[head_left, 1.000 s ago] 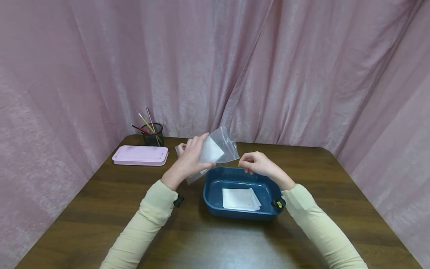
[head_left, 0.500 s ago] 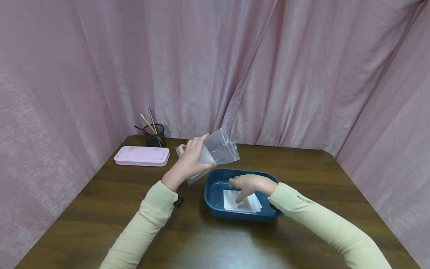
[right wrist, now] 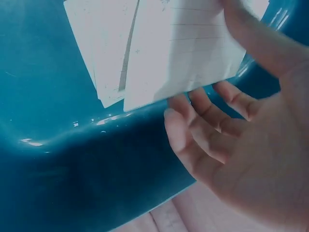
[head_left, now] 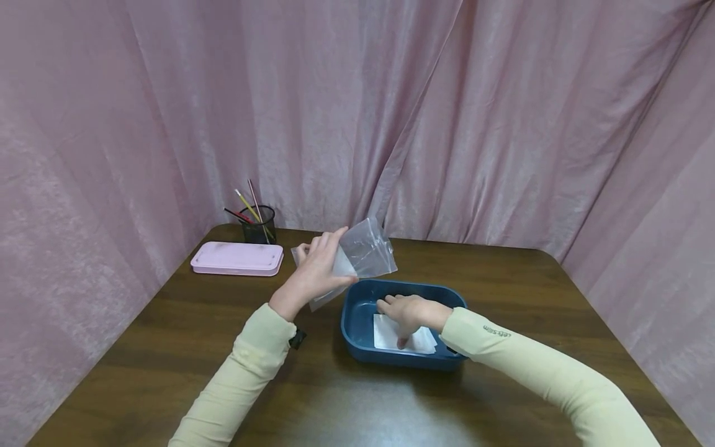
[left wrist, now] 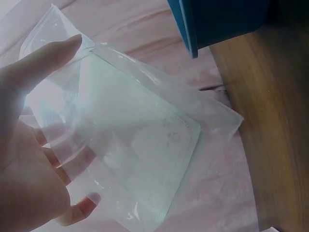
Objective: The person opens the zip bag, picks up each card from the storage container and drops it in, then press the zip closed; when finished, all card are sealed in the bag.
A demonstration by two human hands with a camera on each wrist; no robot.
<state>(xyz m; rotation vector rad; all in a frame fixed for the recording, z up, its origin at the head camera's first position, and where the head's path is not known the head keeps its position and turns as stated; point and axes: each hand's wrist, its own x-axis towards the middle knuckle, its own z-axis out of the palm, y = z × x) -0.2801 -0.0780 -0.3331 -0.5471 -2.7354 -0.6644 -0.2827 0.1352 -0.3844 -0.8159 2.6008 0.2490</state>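
Observation:
My left hand (head_left: 315, 267) grips a clear plastic bag (head_left: 365, 248) above the table, left of the blue tub. A stack of white paper sheets (left wrist: 140, 130) with faint print lies inside the bag, its edge showing past the thumb. My right hand (head_left: 413, 312) reaches down into the blue tub (head_left: 352, 344), over a small pile of white paper sheets (right wrist: 183, 53). In the right wrist view, the thumb lies over the top sheet, which has faint ruled lines, and the bent fingers are spread along the opposite edge. The hand covers part of the pile in the head view.
A pink pencil case (head_left: 237, 257) lies at the left of the brown wooden table (head_left: 357, 403). Behind it stands a black mesh pen cup (head_left: 259, 226) with several pencils. Pink curtains (head_left: 313, 112) hang round the table.
My right hand has moved down and left from the tub's back rim onto the paper pile. The sheets held in the left hand's bag have slid back toward that hand.

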